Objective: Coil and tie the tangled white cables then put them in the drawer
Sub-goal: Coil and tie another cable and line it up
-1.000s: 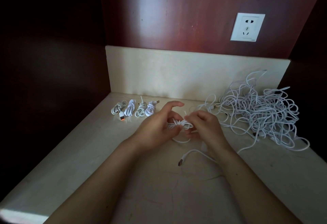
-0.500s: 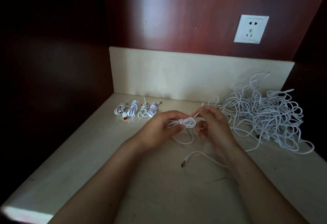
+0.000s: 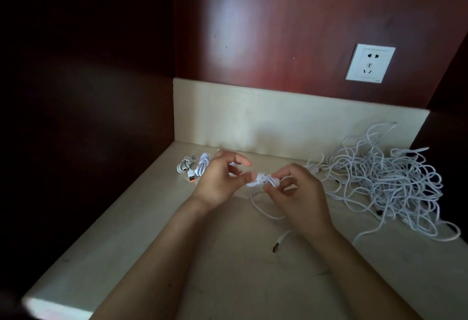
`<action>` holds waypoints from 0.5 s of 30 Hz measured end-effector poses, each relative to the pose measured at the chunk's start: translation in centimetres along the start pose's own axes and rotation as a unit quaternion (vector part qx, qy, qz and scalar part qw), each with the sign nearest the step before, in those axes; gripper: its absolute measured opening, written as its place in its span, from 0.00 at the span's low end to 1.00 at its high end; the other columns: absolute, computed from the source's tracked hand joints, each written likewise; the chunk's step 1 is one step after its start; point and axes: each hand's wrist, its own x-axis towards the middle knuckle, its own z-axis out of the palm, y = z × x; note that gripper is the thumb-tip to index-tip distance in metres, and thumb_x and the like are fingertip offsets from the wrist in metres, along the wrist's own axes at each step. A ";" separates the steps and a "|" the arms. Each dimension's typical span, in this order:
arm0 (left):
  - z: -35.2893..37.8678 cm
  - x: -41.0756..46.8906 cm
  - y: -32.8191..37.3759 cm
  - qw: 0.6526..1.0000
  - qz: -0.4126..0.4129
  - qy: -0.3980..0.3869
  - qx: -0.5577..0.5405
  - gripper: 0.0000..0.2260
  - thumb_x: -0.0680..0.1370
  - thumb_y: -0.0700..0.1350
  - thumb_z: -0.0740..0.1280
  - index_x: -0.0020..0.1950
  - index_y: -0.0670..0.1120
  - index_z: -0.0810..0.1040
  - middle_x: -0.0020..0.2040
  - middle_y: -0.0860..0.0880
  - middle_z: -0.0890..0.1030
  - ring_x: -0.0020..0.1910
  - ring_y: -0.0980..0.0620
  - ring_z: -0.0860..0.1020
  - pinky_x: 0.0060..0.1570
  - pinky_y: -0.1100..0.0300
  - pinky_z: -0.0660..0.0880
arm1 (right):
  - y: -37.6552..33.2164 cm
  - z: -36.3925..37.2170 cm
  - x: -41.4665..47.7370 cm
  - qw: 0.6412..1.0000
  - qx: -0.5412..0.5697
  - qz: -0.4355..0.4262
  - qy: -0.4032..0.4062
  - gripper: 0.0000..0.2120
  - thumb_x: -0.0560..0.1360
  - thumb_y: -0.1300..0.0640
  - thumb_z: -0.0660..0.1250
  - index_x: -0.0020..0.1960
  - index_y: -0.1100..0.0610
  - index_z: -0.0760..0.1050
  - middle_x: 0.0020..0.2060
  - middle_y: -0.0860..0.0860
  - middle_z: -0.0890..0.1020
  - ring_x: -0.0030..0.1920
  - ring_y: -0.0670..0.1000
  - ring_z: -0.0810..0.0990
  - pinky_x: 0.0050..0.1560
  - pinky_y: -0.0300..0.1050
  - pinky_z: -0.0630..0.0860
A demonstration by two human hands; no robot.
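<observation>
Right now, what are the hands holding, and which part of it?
A small coiled white cable. The left hand pinches its left end, the right hand grips its right end, and its loose tail hangs down to the counter.

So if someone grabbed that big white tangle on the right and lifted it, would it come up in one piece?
Probably mostly. The tangle is thin cable looped through itself, so it should rise as one floppy clump. Loose loops at its edges would likely sag and drag on the counter. It looks light for its bulk.

Both forearms reaching forward, left hand (image 3: 219, 180) fingers pinched, right hand (image 3: 297, 194) fingertips curled, hands nearly meeting
</observation>
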 end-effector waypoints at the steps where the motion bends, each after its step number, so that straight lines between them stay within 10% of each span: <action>1: 0.1 0.1 -0.4 1.000 0.004 0.014 0.017 0.11 0.70 0.46 0.78 0.42 0.57 0.78 0.50 0.48 0.76 0.38 0.59 0.77 0.41 0.71 0.71 | -0.3 0.2 0.2 0.999 -0.033 -0.042 -0.002 0.10 0.68 0.63 0.76 0.39 0.52 0.75 0.37 0.45 0.79 0.35 0.45 0.78 0.35 0.46 0.76; 6: 0.3 0.5 -2.1 0.999 -0.021 0.014 0.022 0.05 0.76 0.47 0.72 0.51 0.53 0.81 0.38 0.54 0.78 0.39 0.55 0.77 0.45 0.57 0.75 | -0.4 1.6 2.8 0.964 -0.198 -0.177 -0.022 0.06 0.67 0.63 0.69 0.40 0.54 0.73 0.37 0.47 0.75 0.31 0.49 0.72 0.28 0.44 0.67; 15: 0.7 0.4 -3.0 0.973 0.016 -0.108 0.204 0.24 0.80 0.39 0.58 0.75 0.54 0.66 0.74 0.50 0.70 0.77 0.45 0.55 0.75 0.51 0.48 | 3.7 5.2 5.4 0.939 -0.293 -0.134 -0.119 0.06 0.67 0.63 0.70 0.43 0.56 0.77 0.43 0.52 0.79 0.36 0.60 0.79 0.31 0.46 0.70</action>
